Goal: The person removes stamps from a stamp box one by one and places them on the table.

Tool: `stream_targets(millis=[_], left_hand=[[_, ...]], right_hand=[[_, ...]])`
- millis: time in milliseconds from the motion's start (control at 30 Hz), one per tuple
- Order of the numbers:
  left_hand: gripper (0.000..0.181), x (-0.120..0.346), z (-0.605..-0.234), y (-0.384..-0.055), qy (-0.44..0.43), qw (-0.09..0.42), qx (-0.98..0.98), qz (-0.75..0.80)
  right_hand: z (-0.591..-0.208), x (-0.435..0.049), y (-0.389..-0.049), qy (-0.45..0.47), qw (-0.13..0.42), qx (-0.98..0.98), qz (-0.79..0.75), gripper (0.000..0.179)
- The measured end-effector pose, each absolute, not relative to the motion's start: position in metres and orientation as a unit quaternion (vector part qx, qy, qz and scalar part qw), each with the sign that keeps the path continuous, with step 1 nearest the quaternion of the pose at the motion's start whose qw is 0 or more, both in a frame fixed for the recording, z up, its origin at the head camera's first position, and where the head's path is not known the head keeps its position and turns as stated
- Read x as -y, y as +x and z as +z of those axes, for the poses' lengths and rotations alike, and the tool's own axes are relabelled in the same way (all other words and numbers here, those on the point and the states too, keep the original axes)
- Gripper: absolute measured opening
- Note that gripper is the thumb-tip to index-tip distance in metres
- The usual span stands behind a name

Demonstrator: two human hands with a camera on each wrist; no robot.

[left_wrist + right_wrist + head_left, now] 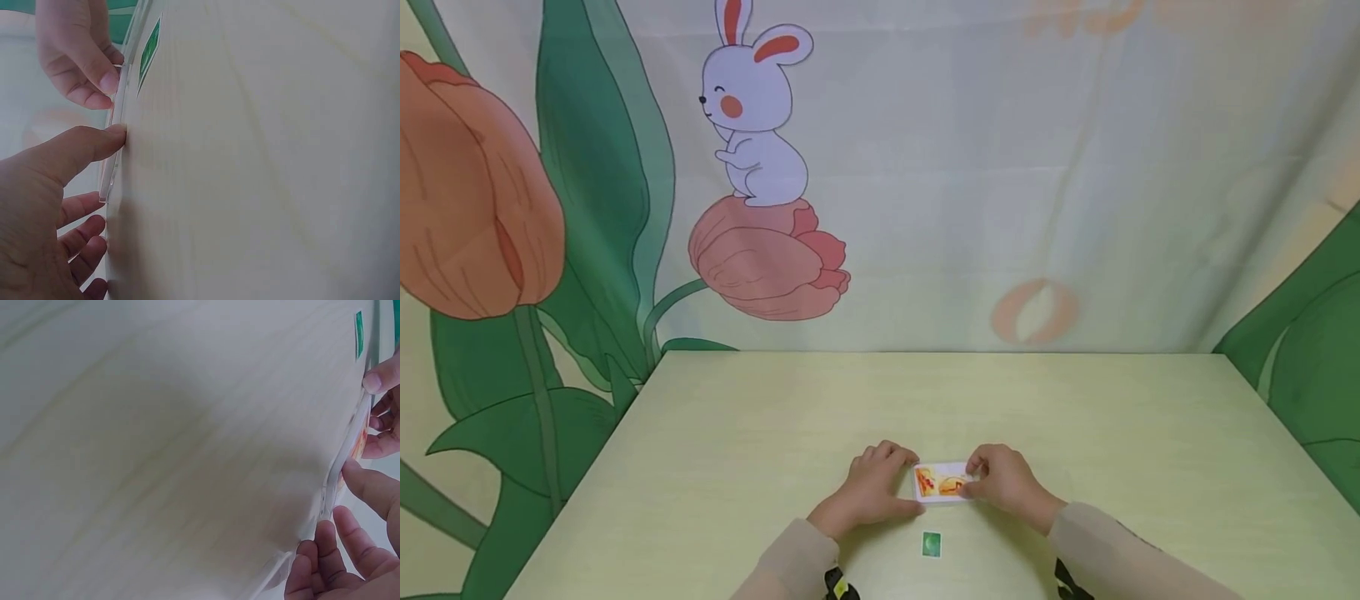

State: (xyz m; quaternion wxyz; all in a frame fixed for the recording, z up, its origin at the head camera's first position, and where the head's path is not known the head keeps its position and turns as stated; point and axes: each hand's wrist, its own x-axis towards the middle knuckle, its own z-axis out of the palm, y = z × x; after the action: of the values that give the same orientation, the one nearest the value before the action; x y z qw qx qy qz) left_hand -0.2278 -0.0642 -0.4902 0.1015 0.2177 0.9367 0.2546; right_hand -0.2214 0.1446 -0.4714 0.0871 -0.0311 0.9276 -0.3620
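Observation:
A flat rectangular picture card in a clear plastic frame [928, 482] lies on the table, white-bordered with orange and yellow pictures. My left hand [872, 487] holds its left end, thumb at the near edge and fingers toward the far edge. At the right end, my right hand [1006, 482] pinches it with curled fingers and covers part of the picture. Thin and see-through, the frame's edge [109, 178] shows under the left thumb in the left wrist view. Nearer the body lies a small green square tile [931, 545] with a white border, touched by neither hand.
The pale wood-grain table [737, 417] spreads out around both hands. Behind it hangs a cloth backdrop [925, 167] printed with a rabbit and tulips, meeting the table's far edge. Low in the right wrist view is a clear, shiny edge [275, 575] whose kind I cannot tell.

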Motion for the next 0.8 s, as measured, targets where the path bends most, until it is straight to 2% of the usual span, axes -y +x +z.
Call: stream_targets(millis=[800], left_hand=[[0.062, 0.0651, -0.4870, -0.2243, 0.221, 0.100, -0.933, 0.265]], right_hand=[[-0.4716, -0.1434, -0.2236, -0.013, 0.119, -0.926, -0.357, 0.021]])
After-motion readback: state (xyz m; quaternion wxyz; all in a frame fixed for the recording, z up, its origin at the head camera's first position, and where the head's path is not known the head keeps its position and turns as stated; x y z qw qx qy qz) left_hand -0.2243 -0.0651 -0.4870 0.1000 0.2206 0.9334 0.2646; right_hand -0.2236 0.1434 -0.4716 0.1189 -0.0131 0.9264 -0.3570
